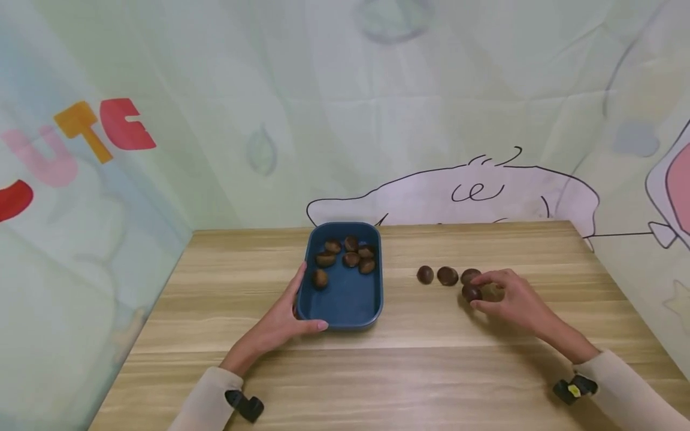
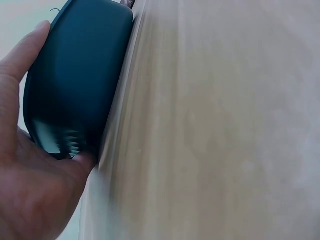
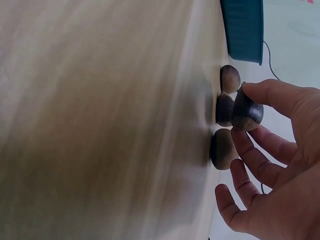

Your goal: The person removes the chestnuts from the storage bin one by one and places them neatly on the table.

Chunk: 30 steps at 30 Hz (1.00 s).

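My right hand pinches a dark brown chestnut between thumb and fingertips, just above the table. Three more chestnuts lie in a row beside it: the left one, the middle one and the right one, which the held chestnut partly overlaps in the head view. My left hand grips the near left corner of a blue rectangular container, thumb at the front wall and fingers along the left side. Inside it, several chestnuts sit mostly toward the far end.
The container stands on a wood-grain table, left of the row of chestnuts. Behind the table hangs a pale printed backdrop, close to its far edge. Small black devices are worn at both wrists.
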Tool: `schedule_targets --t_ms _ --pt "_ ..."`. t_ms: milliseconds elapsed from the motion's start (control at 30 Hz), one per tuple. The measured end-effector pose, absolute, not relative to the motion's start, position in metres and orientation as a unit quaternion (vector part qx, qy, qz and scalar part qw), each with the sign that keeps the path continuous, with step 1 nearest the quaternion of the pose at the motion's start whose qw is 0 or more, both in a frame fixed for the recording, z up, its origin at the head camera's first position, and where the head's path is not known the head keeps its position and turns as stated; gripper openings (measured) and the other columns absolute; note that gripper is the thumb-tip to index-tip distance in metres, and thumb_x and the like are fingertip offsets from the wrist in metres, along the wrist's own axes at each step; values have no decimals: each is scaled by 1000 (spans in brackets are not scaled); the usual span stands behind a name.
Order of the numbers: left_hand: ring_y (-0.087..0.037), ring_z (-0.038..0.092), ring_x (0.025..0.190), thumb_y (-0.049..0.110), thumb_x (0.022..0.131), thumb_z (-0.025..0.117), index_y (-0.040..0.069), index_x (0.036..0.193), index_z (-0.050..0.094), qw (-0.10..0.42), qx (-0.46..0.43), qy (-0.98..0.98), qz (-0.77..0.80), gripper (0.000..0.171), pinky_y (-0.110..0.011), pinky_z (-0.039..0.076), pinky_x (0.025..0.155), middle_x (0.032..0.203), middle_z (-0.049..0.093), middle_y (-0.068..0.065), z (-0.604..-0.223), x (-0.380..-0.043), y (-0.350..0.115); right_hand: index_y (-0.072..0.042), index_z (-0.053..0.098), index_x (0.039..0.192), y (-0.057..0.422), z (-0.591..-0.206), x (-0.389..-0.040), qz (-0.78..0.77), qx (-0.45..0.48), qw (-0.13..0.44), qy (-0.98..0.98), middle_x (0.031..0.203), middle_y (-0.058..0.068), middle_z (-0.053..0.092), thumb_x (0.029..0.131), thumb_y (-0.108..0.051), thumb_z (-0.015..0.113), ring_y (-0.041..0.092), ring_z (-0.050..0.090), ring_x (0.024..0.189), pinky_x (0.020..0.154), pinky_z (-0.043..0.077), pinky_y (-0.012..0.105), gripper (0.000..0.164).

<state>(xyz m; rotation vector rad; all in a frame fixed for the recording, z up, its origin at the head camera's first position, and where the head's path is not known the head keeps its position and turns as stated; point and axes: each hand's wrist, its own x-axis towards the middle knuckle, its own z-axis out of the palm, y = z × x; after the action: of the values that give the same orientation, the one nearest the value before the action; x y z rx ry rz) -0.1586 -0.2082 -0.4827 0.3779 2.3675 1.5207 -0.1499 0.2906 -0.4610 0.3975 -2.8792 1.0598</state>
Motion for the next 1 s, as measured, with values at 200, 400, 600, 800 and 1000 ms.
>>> schedule_targets --t_ms 200,400,600,800,1000 --pt "-42 6 169 36 89 94 30 179 -3 146 136 825 529 132 -71 16 130 186 -1 -10 -480 -159 -207 -5 81 118 288 -464 -148 334 135 33 -932 124 20 76 84 -17 97 43 64 118 97 51 60 39" --pt "-43 6 169 35 89 94 29 179 -4 153 134 823 530 133 -70 16 130 185 -1 -11 -481 -157 -208 -5 82 116 286 -467 -146 331 143 37 -932 121 17 77 83 -16 98 42 65 116 96 51 59 38" --pt "-44 8 168 37 89 94 30 179 -4 151 132 826 528 132 -71 18 129 185 0 -12 -481 -157 -210 -4 82 114 282 -471 -146 325 159 40 -931 121 16 77 82 -16 99 42 65 116 99 50 60 38" --pt "-43 5 169 35 89 94 29 179 -3 145 140 821 534 133 -71 16 129 185 -1 -10 -484 -158 -210 -6 82 115 272 -475 -150 328 178 40 -927 116 11 77 82 -16 97 36 67 110 96 53 57 37" --pt "-43 5 169 33 89 94 29 179 -4 147 143 816 541 133 -72 15 129 185 -2 -10 -485 -158 -210 -8 81 115 258 -475 -155 337 194 29 -921 112 3 78 84 -12 96 29 71 109 97 56 54 36"
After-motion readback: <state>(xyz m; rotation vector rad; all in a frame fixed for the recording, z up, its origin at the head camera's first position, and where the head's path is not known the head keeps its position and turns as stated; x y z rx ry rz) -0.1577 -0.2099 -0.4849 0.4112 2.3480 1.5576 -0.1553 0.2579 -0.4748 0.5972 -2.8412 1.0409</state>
